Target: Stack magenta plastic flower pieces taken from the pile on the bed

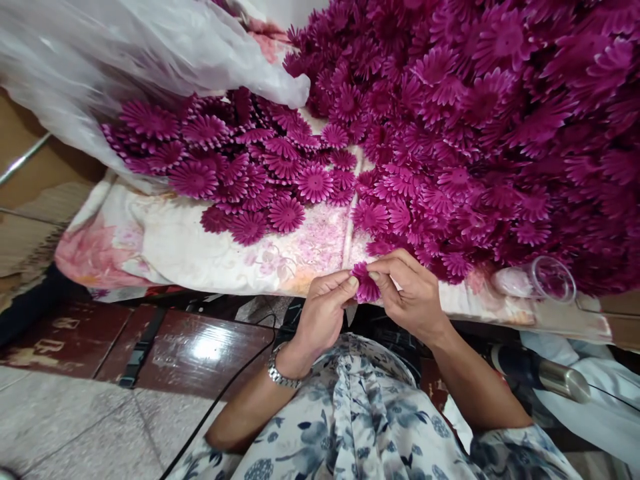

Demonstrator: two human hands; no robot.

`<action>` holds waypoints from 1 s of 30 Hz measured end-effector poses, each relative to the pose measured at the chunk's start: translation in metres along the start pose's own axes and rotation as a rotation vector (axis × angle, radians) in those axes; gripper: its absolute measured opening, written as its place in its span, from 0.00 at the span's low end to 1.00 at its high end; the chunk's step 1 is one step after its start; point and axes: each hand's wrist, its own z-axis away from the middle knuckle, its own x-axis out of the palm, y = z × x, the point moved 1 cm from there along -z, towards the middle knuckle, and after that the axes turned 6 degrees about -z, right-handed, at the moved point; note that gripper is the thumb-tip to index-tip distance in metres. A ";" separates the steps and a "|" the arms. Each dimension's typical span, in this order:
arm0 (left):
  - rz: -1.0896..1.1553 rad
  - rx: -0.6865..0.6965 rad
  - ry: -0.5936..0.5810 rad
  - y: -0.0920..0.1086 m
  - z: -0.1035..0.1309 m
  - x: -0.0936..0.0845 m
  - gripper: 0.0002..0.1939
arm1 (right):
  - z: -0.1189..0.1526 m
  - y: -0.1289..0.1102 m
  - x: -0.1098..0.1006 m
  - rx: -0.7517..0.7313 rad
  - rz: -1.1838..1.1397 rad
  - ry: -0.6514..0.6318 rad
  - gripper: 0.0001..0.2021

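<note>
Between my two hands, just over the table's near edge, is a small magenta artificial flower [367,283]. My left hand [327,303], with a metal watch at its wrist, pinches the flower's left side between thumb and forefinger. From the right, my right hand [407,290] pinches the other edge with thumb and fingertips. Beyond my hands lies a large heap of magenta flowers [450,153] across the right side. A smaller spread of flowers [250,173], several of them stacked, lies to the left.
A floral cloth [190,247] covers the table. Translucent plastic sheeting [165,60] hangs over the left flowers. A clear plastic cup [554,280] lies tipped at the right near edge. Below are a brown bench [200,347] with a strap and a metal-ended cylinder [565,381].
</note>
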 end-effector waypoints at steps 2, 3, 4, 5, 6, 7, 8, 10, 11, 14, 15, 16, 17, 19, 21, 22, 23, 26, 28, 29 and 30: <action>0.007 -0.004 0.009 0.001 0.000 0.000 0.15 | -0.001 -0.001 0.000 -0.010 0.022 0.008 0.08; 0.005 -0.001 0.013 0.002 0.000 -0.001 0.17 | -0.001 -0.002 0.001 -0.019 0.038 0.010 0.08; 0.001 0.003 0.017 0.002 0.000 -0.001 0.17 | -0.001 -0.003 0.002 -0.033 0.054 0.013 0.08; -0.003 0.007 0.026 0.002 0.000 -0.001 0.18 | -0.002 -0.003 0.003 -0.057 0.070 0.021 0.08; -0.005 0.014 0.042 0.003 0.000 -0.001 0.17 | -0.002 -0.004 0.004 -0.088 0.086 0.034 0.07; -0.004 0.026 0.069 0.003 0.000 -0.002 0.17 | -0.003 -0.005 0.005 -0.123 0.098 0.048 0.07; 0.001 0.041 0.104 0.004 0.000 -0.002 0.16 | -0.004 -0.005 0.006 -0.152 0.107 0.060 0.07; 0.016 0.076 0.174 0.005 -0.001 -0.001 0.16 | -0.005 -0.006 0.008 -0.187 0.127 0.077 0.07; 0.019 0.090 0.197 0.005 -0.002 -0.001 0.16 | -0.006 -0.006 0.009 -0.196 0.141 0.081 0.07; 0.017 0.120 0.223 0.008 -0.004 0.001 0.17 | -0.007 -0.008 0.010 -0.235 0.191 0.081 0.07; 0.027 0.130 0.235 0.009 -0.004 0.001 0.17 | -0.006 -0.009 0.011 -0.255 0.198 0.081 0.08; 0.043 0.136 0.255 0.010 -0.005 0.001 0.17 | -0.006 -0.010 0.011 -0.275 0.197 0.086 0.08; 0.064 0.140 0.279 0.011 -0.005 0.001 0.17 | -0.005 -0.011 0.010 -0.289 0.189 0.099 0.08; 0.103 0.149 0.320 0.014 -0.007 -0.002 0.16 | -0.006 -0.009 0.007 -0.290 0.167 0.135 0.08; 0.123 0.159 0.350 0.015 -0.008 -0.007 0.14 | -0.012 -0.003 -0.001 -0.267 0.170 0.189 0.08; 0.127 0.161 0.363 0.016 -0.009 -0.009 0.13 | -0.017 0.002 -0.006 -0.263 0.199 0.232 0.08; 0.128 0.159 0.376 0.015 -0.009 -0.011 0.12 | -0.022 0.008 -0.013 -0.265 0.249 0.288 0.08; 0.121 0.111 0.355 0.012 -0.007 -0.014 0.11 | -0.042 0.032 -0.034 -0.230 0.467 0.408 0.06; 0.119 0.083 0.300 0.011 -0.006 -0.014 0.12 | -0.052 0.047 -0.046 -0.128 0.591 0.342 0.08; 0.121 0.076 0.285 0.010 -0.006 -0.014 0.12 | -0.055 0.052 -0.051 -0.075 0.635 0.301 0.10; 0.124 0.073 0.279 0.010 -0.005 -0.013 0.12 | -0.057 0.056 -0.055 -0.031 0.672 0.270 0.11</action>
